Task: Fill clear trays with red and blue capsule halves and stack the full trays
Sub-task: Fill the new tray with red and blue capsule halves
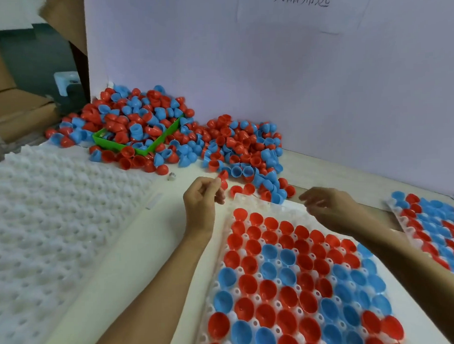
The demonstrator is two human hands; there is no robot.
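Capsule halves, red and blue, lie in a loose pile [193, 137] at the back of the bench [161, 225], against a white backing board [268, 67] with printed characters near its top. A green bin [142, 146] sits buried in the left part of the pile, halves inside it and around it.

The left hand [201, 198] pinches one red half [223, 177] between thumb and fingertips, held above the bench just beside the far left corner of the working tray [250, 202]. The right hand [325, 207] hovers over the tray's far edge, fingers relaxed and holding nothing; it is motion-blurred.

The working tray is clear and mostly filled with open-side-up halves; its far row of pockets is unfilled. The right forearm crosses the tray's right side and hides some pockets there.

A second filled tray [428, 224] lies to the right, partly cut off by the frame edge. A stack of empty clear trays [55, 216] covers the bench on the left. Cardboard boxes [1, 76] stand at far left behind that stack. A small clear item [171, 176] lies on the bench near the pile's front edge; what it is cannot be told.
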